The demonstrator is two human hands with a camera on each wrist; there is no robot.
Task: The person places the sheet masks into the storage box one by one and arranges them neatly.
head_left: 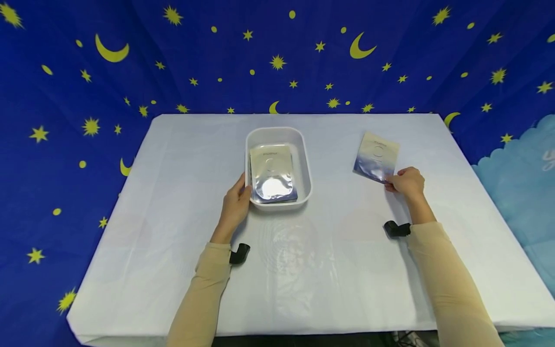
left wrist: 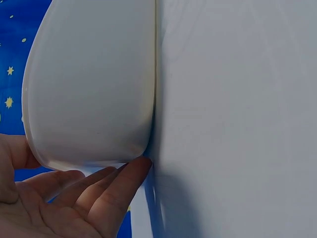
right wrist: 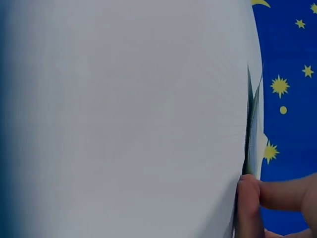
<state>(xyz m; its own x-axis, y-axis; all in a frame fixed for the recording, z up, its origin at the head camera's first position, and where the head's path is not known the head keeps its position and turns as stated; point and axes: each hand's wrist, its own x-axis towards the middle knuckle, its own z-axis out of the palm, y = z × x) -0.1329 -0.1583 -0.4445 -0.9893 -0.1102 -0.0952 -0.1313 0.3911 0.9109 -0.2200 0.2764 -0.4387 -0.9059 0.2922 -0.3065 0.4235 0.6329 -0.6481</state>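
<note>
A white plastic basin (head_left: 308, 168) stands left of the table's middle, with flat cream-to-blue sheet mask packets (head_left: 272, 166) lying inside; how many is hidden. My left hand (head_left: 235, 205) holds the basin by its near left side. In the left wrist view, its thumb is at the rim and the fingers lie against the outer wall (left wrist: 94, 99). To the right, my right hand (head_left: 405, 182) pinches the near right corner of another sheet mask packet (head_left: 376, 156). Seen edge-on in the right wrist view, that packet (right wrist: 253, 134) is between thumb and fingertips, close to the tabletop.
A white cloth covers the table (head_left: 182, 193). Behind and to the left hangs a blue curtain (head_left: 243, 53) with yellow moons and stars. Light blue fabric (head_left: 524, 193) is at the right. Black wrist cameras (head_left: 240, 254) stick out from both sleeves.
</note>
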